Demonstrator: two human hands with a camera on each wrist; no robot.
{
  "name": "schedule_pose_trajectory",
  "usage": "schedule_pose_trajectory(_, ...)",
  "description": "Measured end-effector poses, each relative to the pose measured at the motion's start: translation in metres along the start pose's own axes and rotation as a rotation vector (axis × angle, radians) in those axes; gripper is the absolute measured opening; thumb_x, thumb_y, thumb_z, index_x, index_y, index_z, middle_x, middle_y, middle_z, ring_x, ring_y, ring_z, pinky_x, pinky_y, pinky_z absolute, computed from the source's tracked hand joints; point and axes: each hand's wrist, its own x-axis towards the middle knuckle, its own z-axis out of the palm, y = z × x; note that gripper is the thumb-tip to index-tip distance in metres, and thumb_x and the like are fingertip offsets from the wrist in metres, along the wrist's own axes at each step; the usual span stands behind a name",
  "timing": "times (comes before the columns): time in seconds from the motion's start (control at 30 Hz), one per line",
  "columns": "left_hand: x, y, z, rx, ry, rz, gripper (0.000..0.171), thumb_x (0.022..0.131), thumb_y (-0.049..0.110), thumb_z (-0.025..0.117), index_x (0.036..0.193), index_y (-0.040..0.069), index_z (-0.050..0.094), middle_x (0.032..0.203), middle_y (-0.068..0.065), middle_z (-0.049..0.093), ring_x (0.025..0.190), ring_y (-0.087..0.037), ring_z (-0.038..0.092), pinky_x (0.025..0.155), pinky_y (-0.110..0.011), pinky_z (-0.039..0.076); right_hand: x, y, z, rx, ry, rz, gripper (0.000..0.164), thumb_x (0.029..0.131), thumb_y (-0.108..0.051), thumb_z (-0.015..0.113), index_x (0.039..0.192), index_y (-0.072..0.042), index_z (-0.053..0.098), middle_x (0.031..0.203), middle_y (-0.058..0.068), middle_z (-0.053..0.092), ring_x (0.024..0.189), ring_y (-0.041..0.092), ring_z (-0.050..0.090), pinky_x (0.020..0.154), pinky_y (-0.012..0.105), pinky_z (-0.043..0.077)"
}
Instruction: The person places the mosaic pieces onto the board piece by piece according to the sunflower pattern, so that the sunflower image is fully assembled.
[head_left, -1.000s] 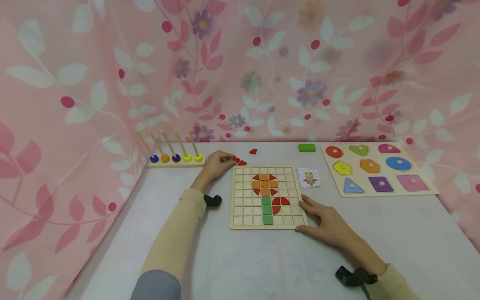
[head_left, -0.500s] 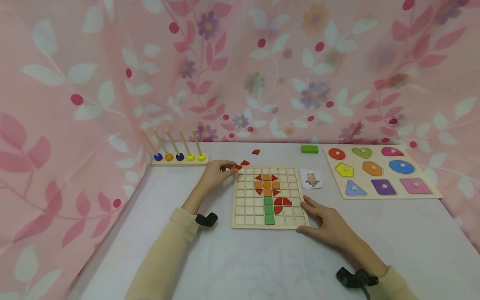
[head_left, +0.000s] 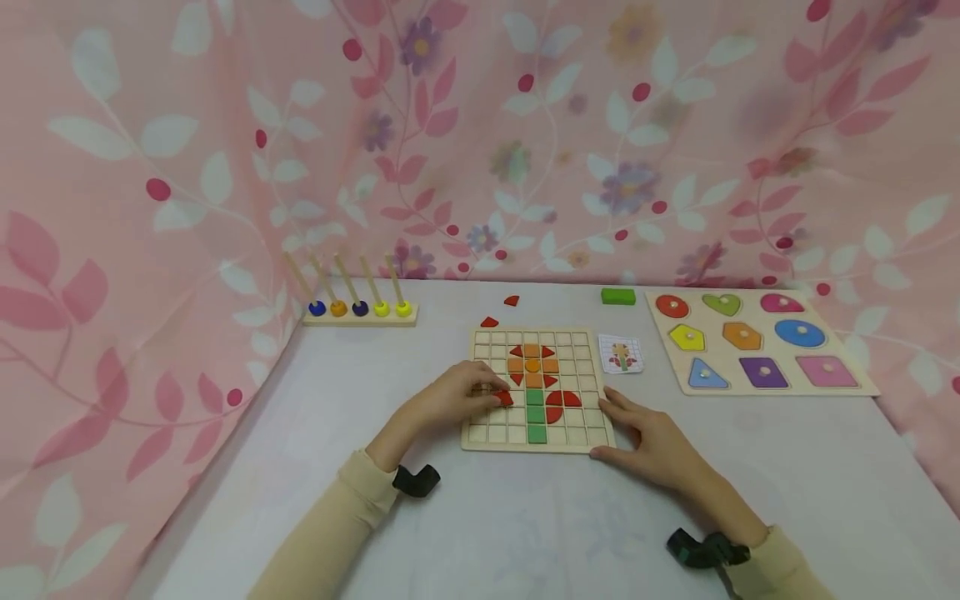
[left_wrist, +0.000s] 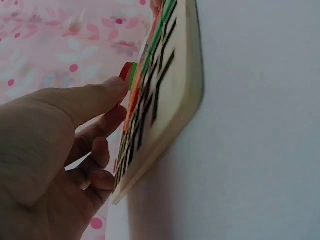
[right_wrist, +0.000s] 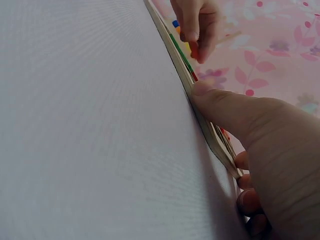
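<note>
My left hand [head_left: 452, 400] pinches a red quarter-circle piece [head_left: 506, 399] between thumb and fingertips, over the left half of the wooden grid board [head_left: 480, 435]. In the left wrist view the red piece [left_wrist: 125, 71] stands up from the board's face at the thumb tip. On the board lies a flower pattern: orange squares around an orange disc [head_left: 532, 365], red triangles, a green stem [head_left: 536, 414] and red quarter-circles [head_left: 563, 402] right of the stem. My right hand [head_left: 656, 442] grips the board's lower right corner, thumb on the front edge and fingers along the right side.
Two loose red quarter-circles [head_left: 489, 322] lie behind the board. A pattern card [head_left: 621, 354] is at its right, with a green block [head_left: 618, 296] farther back. A shape puzzle [head_left: 757, 367] lies at right, a peg stand [head_left: 360, 319] at back left.
My left hand has picked a red quarter-circle from behind the board and brought it forward and right, over the grid beside the green stem. The right hand stays on the board's corner.
</note>
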Motion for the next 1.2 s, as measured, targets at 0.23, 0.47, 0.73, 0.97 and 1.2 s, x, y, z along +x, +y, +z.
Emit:
schedule_pose_trajectory(0.23, 0.002, 0.001, 0.008, 0.102, 0.109, -0.079, 0.024, 0.096, 0.029, 0.081, 0.112, 0.010, 0.082, 0.104, -0.001, 0.076, 0.102, -0.019, 0.062, 0.096, -0.040, 0.050, 0.001, 0.003, 0.000, 0.008, 0.005, -0.022, 0.088, 0.084, -0.055, 0.087, 0.148, -0.002, 0.061, 0.161, 0.015, 0.050, 0.144, 0.039, 0.051, 0.108, 0.055, 0.048)
schedule_pose_trajectory(0.47, 0.003, 0.009, 0.018, 0.128, 0.111, -0.098, 0.023, 0.092, 0.031, 0.086, 0.105, 0.012, 0.083, 0.104, 0.000, 0.076, 0.103, -0.020, 0.062, 0.095, -0.039, 0.048, 0.003, 0.004, 0.001, 0.011, 0.010, -0.017, 0.088, 0.083, -0.053, 0.088, 0.149, -0.002, 0.060, 0.162, 0.015, 0.049, 0.145, 0.039, 0.051, 0.108, 0.054, 0.048)
schedule_pose_trajectory(0.73, 0.000, 0.010, 0.025, 0.069, 0.088, -0.073, 0.023, 0.098, 0.026, 0.079, 0.117, 0.014, 0.082, 0.116, -0.002, 0.075, 0.113, -0.022, 0.060, 0.099, -0.042, 0.048, 0.001, 0.004, 0.001, 0.011, 0.014, -0.037, 0.085, 0.083, -0.049, 0.090, 0.148, -0.001, 0.061, 0.161, 0.016, 0.050, 0.144, 0.039, 0.052, 0.108, 0.056, 0.048)
schedule_pose_trajectory(0.97, 0.001, 0.012, 0.033, 0.120, 0.184, -0.121, 0.038, 0.092, 0.042, 0.084, 0.116, 0.012, 0.079, 0.111, 0.000, 0.072, 0.107, -0.020, 0.060, 0.097, -0.041, 0.049, 0.002, 0.004, 0.000, 0.015, 0.012, -0.039, 0.085, 0.084, -0.052, 0.088, 0.148, -0.002, 0.062, 0.161, 0.017, 0.050, 0.143, 0.040, 0.052, 0.108, 0.057, 0.047)
schedule_pose_trajectory(1.2, 0.001, 0.012, 0.039, 0.143, 0.235, -0.125, 0.035, 0.089, 0.041, 0.087, 0.107, 0.011, 0.080, 0.105, 0.000, 0.071, 0.101, -0.020, 0.060, 0.091, -0.039, 0.049, 0.001, 0.006, 0.001, 0.005, 0.024, -0.047, 0.084, 0.084, -0.049, 0.090, 0.147, -0.001, 0.062, 0.160, 0.017, 0.051, 0.142, 0.040, 0.053, 0.108, 0.057, 0.047)
